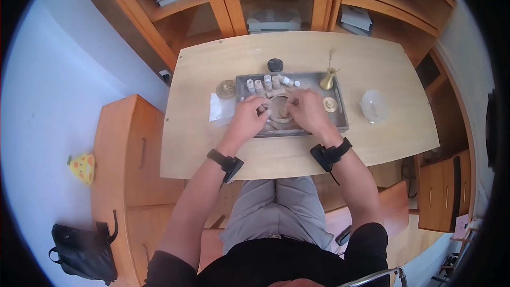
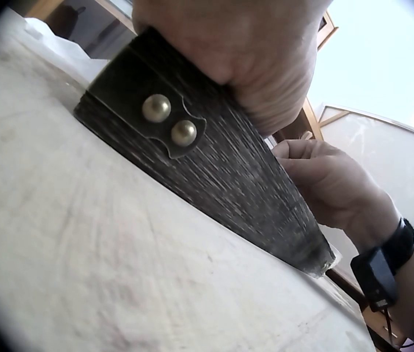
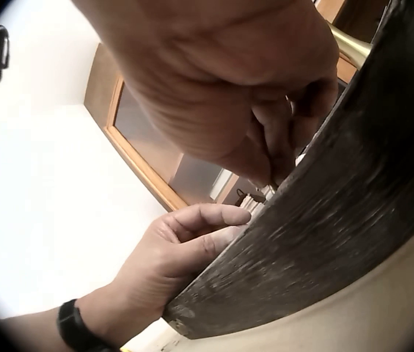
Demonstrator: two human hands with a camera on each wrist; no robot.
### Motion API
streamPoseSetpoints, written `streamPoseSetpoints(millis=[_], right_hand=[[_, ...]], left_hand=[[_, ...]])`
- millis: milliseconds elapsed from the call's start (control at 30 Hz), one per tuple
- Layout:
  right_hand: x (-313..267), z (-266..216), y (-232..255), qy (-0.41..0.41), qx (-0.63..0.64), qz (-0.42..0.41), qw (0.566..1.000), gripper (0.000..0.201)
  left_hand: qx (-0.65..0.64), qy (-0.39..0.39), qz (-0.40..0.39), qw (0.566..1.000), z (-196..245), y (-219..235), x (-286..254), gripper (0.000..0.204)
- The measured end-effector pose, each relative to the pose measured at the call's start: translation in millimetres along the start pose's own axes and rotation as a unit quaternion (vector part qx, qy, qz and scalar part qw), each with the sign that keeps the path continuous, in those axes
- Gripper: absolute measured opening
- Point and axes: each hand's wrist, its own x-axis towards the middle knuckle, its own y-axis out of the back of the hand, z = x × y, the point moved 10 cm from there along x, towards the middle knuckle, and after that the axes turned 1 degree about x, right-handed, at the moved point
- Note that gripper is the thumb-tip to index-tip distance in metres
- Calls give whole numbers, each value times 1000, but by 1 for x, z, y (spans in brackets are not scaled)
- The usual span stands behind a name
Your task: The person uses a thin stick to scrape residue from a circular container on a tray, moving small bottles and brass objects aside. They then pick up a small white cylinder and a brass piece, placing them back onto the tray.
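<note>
A dark grey wooden tray [image 1: 291, 76] lies in front of me. In it, between my hands, sits a round rimmed dish [image 1: 278, 121]. My left hand [image 1: 249, 118] reaches over the tray's front left, fingers bent, thumb and index tips at the dish's left side. My right hand [image 1: 312, 112] is over the dish's right side. In the right wrist view its fingers [image 3: 269, 128] point down and meet in a pinch, with a small slim tip showing below; I cannot tell its kind. In the left wrist view the tray's dark side [image 2: 214, 169] hides the left fingertips.
Several small bottles [image 1: 259, 86] stand at the tray's back left. A brass vase [image 1: 328, 81] holding thin tools and a small brass piece [image 1: 330, 104] are right. Around the tray lie a black round lid [image 1: 275, 65], a brass round piece [image 1: 226, 89], white paper [image 1: 220, 110] and a clear bowl [image 1: 375, 105].
</note>
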Motion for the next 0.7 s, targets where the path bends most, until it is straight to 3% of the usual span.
streamPoseSetpoints(millis=[300,500,600,700], right_hand=[[-5,-2,-3,21,-20,0,1000,5],[-13,-22,-9,77,-111,36,990,7],[-10,-22,-16,87,-159,15,983,5],[-5,-11,-13,72,-110,2,991,6]], left_hand=[[4,6,0,1000,-2,0,0,23],[13,8,-4,1000,-1,0,0,22],[12,-13,7,1000,0,0,0,21],[1,-15,15,1000,0,0,0,21]])
